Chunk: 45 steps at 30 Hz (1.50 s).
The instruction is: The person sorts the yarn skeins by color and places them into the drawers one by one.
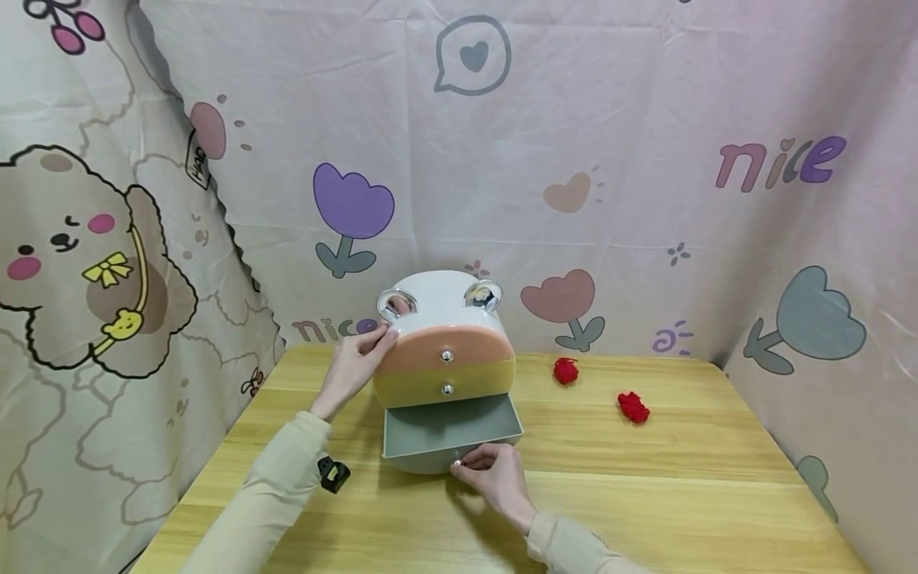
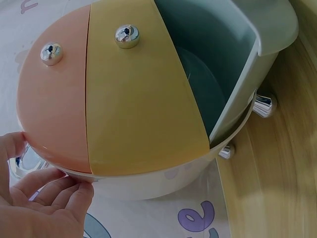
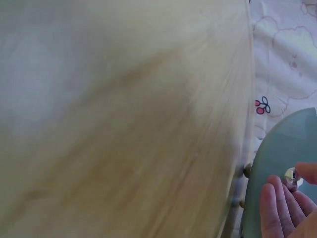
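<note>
Three-drawer organizer (image 1: 446,335): green bottom drawer (image 1: 450,434) open, nothing visible inside.
Right hand (image 1: 496,477): pinches drawer knob (image 3: 291,174).
Left hand (image 1: 355,365): straight fingers steady organizer.

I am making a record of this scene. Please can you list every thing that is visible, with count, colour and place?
drawer box: one, white body with two shiny ear handles, back middle of the table.
pink drawer: one, top, closed.
yellow drawer: one, middle, closed.
grey-green drawer: one, bottom, pulled open.
red balls: two, on the table right of the box.
black clip: one, by the left sleeve.
table: one, light wood.
left hand: touches the box's left side.
right hand: pinches the open drawer's knob.
</note>
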Tool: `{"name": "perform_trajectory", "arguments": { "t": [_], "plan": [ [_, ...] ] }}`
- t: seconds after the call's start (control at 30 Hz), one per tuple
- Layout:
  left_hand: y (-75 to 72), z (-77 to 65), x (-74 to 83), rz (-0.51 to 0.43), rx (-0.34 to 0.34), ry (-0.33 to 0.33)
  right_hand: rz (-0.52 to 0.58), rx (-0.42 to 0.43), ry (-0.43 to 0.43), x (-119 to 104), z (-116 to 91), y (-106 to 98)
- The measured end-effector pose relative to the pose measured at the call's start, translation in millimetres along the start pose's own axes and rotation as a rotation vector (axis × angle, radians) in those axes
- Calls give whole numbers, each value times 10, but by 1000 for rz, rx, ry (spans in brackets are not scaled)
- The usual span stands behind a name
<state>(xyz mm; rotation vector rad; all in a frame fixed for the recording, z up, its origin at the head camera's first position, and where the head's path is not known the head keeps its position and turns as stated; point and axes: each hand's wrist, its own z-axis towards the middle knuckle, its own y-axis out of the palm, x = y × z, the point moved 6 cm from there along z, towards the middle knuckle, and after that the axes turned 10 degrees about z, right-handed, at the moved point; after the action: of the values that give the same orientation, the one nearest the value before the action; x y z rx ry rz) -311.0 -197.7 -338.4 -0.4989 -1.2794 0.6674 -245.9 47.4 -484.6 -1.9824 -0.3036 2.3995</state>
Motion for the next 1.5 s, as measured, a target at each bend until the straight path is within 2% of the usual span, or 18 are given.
{"name": "perform_trajectory", "arguments": {
  "t": [0.23,0.37,0.6,0.83,1.23,1.5],
  "plan": [
    [2,-3,-8,-10,-3,-6,85,-55,39,16,-16,-57],
    [0,-5,-4,-10,-2,-8,145,-44,55,-20,-22,-151],
    [-10,-7,-2,-14,2,-8,248,37,55,-149,31,-380],
    [-11,-7,-3,-7,7,-12,332,119,6,-207,112,-585],
    [-4,-12,-5,-4,6,-6,428,149,-33,-93,272,-869],
    [1,-8,1,-7,3,-6,529,261,0,68,420,-1123]
  ]
}}
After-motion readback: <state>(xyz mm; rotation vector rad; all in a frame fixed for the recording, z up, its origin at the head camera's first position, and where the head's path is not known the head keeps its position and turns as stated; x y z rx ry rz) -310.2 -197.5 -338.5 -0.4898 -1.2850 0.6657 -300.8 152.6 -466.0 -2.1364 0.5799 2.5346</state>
